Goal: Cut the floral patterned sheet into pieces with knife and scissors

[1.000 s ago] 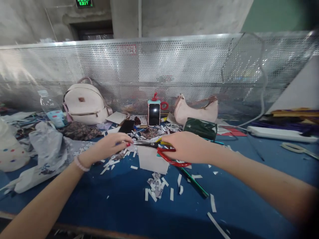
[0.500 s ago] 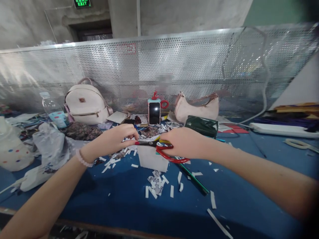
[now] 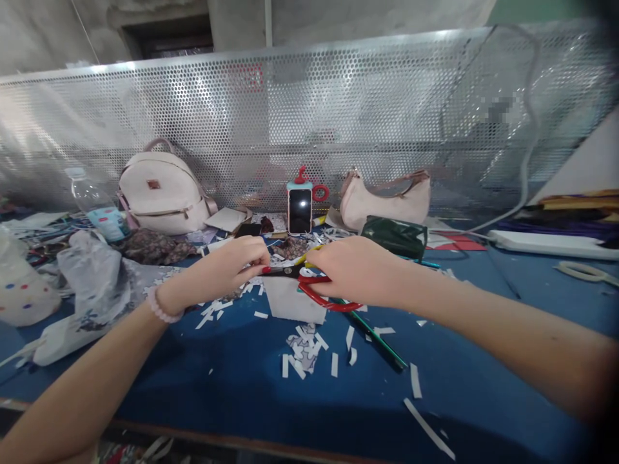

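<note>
My right hand (image 3: 355,267) is closed around a pair of scissors (image 3: 289,271) with dark blades and red handles. The blades point left, toward my left hand (image 3: 236,264). That hand is closed, thumb and fingers pinched right at the blade tips. A bit of red shows at the pinch; whether it is a nail or a small piece, and what else is held, I cannot make out. Below the blades is a pale, tapered paper-like piece (image 3: 294,306). Cut white paper strips (image 3: 304,351) lie in front of it on the blue table (image 3: 232,393).
A shiny green rod (image 3: 382,341) lies right of the strips. Behind stand a phone (image 3: 300,211), a white backpack (image 3: 162,193), a pink handbag (image 3: 387,203) and a dark green packet (image 3: 394,237). A plastic bottle (image 3: 94,206) and a tape roll (image 3: 583,270) flank them.
The camera view has tipped slightly downward. Both hands stay together at the scissors, with the left pinch still at the blade tips. The strips on the table look the same.
</note>
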Demonstrator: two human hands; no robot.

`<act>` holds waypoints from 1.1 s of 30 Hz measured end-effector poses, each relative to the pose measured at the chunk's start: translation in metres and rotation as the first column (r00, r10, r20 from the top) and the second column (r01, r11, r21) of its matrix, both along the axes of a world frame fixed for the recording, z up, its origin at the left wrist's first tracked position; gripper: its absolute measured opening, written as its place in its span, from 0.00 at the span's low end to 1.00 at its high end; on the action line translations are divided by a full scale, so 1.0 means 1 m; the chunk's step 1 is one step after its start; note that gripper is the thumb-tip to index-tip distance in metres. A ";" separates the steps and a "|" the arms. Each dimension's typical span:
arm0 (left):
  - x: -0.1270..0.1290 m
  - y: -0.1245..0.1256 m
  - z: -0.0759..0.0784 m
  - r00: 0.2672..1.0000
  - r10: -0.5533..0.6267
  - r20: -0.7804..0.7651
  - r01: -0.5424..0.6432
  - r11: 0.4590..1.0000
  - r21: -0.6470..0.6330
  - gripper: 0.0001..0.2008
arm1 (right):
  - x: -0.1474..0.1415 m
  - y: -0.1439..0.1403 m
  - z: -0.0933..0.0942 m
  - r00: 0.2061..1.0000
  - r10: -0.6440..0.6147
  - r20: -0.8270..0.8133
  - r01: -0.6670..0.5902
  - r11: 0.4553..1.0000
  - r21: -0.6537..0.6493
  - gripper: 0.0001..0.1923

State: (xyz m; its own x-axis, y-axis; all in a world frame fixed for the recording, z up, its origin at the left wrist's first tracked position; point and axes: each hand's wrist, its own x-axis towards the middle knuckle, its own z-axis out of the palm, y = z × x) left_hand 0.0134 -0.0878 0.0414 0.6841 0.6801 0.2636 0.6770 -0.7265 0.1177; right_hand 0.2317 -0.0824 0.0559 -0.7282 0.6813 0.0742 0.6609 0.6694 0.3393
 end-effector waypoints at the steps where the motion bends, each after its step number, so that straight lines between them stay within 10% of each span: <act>1: 0.000 0.000 0.000 1.000 0.001 -0.002 -0.001 1.000 0.003 0.11 | -0.001 0.000 0.000 1.000 0.003 0.000 -0.003 1.000 0.005 0.11; 33: 0.000 0.000 -0.010 0.999 0.005 -0.042 0.000 0.991 0.131 0.10 | -0.009 0.001 -0.001 0.999 0.028 0.045 -0.032 0.995 0.095 0.16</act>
